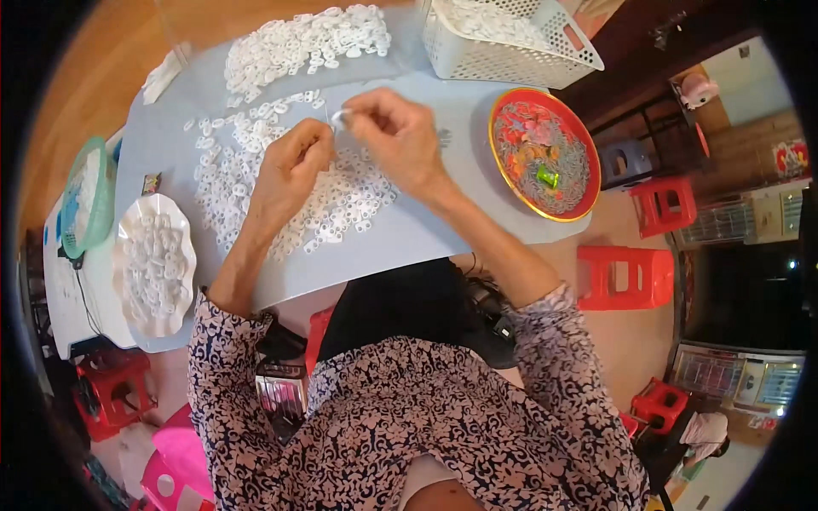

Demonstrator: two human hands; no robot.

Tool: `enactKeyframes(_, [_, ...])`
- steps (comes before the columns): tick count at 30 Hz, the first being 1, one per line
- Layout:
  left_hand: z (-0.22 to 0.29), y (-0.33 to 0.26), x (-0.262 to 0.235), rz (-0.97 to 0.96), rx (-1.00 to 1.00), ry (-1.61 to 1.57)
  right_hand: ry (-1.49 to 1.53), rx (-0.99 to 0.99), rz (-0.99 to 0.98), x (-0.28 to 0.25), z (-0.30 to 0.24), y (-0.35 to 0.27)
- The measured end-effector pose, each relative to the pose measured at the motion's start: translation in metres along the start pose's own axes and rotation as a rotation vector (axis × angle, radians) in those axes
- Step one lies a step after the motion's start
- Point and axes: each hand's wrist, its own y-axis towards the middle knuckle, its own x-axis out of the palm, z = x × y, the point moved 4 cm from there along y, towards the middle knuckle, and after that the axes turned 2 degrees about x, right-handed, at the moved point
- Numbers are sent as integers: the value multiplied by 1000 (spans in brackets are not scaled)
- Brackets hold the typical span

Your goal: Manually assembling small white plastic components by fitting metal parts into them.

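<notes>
Grip, right hand: thumb and forefinger brought together, clamped on a white plastic piece.
Grip, left hand: fingers curled and drawn together; whether anything lies between the fingertips is hidden.
Position of the piece: above the bench, at the left end of the right fingertips, just beyond the left fingertips and slightly to their right.
Nearer hand: the right, which touches the piece; the left is just beside it, with a narrow gap apparent between the two grips.
Long axis: blurred and partly covered by the fingers; its direction cannot be told.
Approach of the forearms: left from the near left, right from the near right, the two converging at the piece.
Beneath the hands: loose white pieces, spread flat over the left and middle of the bench.
Far side: a dense heap of white pieces, with a perforated white basket to its right.
Right side: a red tray with a gold rim, well apart from the right grip, bearing small grey parts and a green packet.
Left side: a scalloped white dish of similar pieces, left of the left forearm.
</notes>
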Motion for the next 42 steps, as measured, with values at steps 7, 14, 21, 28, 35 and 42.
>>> enactKeyframes(7, [2, 3, -2, 66, 27, -137, -525, -483, 339, -112, -73, 71])
enactKeyframes(14, [1, 4, -21, 249, 10, -245, -778, -481, 94, -79, -56, 54])
enactKeyframes(21, [-3, 6, -24, 284, 50, -331, -816, -372, -379, -10, -1, 44])
enactKeyframes(28, [3, 3, -19, 260, 24, -244, -860, -213, -590, 14, 10, 58])
enactKeyframes(35, [2, 4, -20, 276, 30, -203, -947, -147, -681, 17, 14, 66])
enactKeyframes(42, [5, 4, -25, 300, 59, -179, -894, -135, -585, 21, 9, 65])
